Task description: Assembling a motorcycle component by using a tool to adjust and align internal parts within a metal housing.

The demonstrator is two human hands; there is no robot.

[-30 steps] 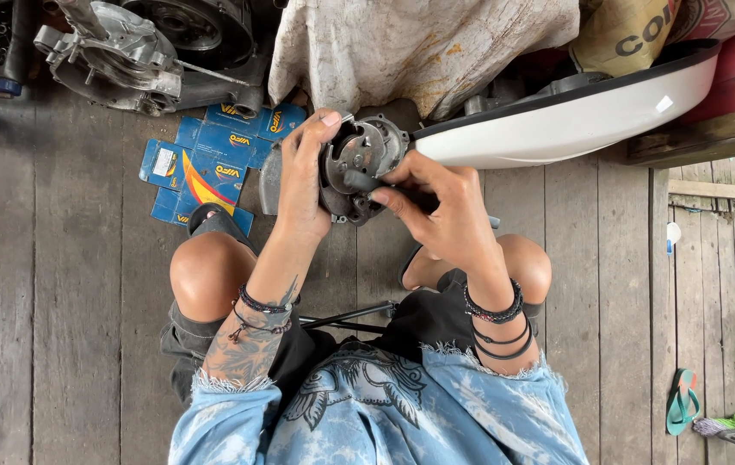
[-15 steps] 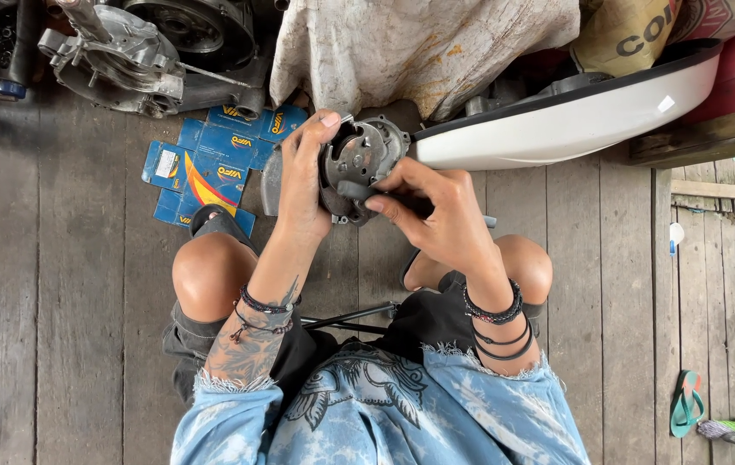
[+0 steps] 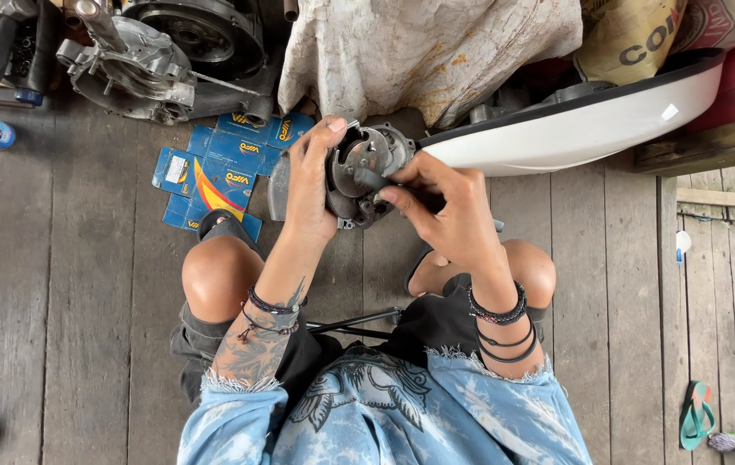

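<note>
I sit on a wooden plank floor with both knees up. My left hand (image 3: 311,185) grips a round grey metal engine part (image 3: 365,168) from its left side, holding it up in front of me. My right hand (image 3: 436,207) pinches a dark thin tool (image 3: 376,182) whose tip rests inside the part's open face. Black bracelets ring both wrists.
A flattened blue cardboard box (image 3: 217,168) lies on the floor beyond my left knee. An engine casing (image 3: 157,60) sits at the far left, a dirty cloth (image 3: 428,52) behind the part, a white curved body panel (image 3: 583,129) to the right. A green sandal (image 3: 694,418) lies at the lower right.
Both hands keep their hold on the part and the tool. My right hand's fingers have shifted slightly at the part's face.
</note>
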